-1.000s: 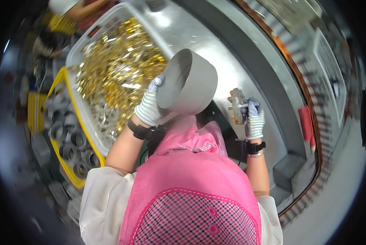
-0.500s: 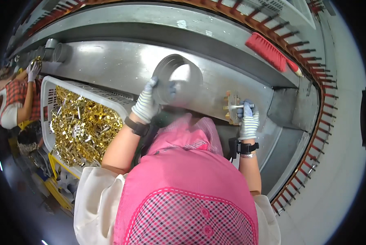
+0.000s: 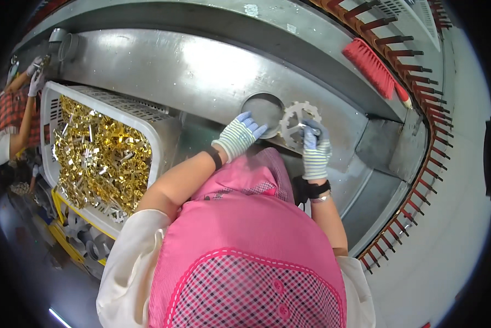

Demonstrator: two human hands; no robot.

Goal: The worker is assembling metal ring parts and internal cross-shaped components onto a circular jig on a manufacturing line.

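Observation:
My right hand (image 3: 316, 148), in a striped glove, is closed on the central handle of a toothed metal wheel (image 3: 285, 121). The wheel faces up, with spokes and square notches around its rim. Just left of it, a round grey metal container (image 3: 263, 104) stands on the steel bench, partly behind the wheel. My left hand (image 3: 240, 135), also gloved, lies by the container's near left side with its fingers stretched out. Whether its fingertips touch the container is unclear.
A white plastic basket (image 3: 157, 158) full of shiny gold metal pieces (image 3: 103, 158) stands at left. A red brush (image 3: 369, 66) rests on the ledge at upper right. A rail with dark pegs (image 3: 427, 98) curves along the right. Another person's gloved hands (image 3: 36, 82) work at far left.
The container, held tilted by my left hand before, now stands farther right on the bench, and the fingers have opened. My right hand has turned the wheel from edge-on to face-up and brought it left.

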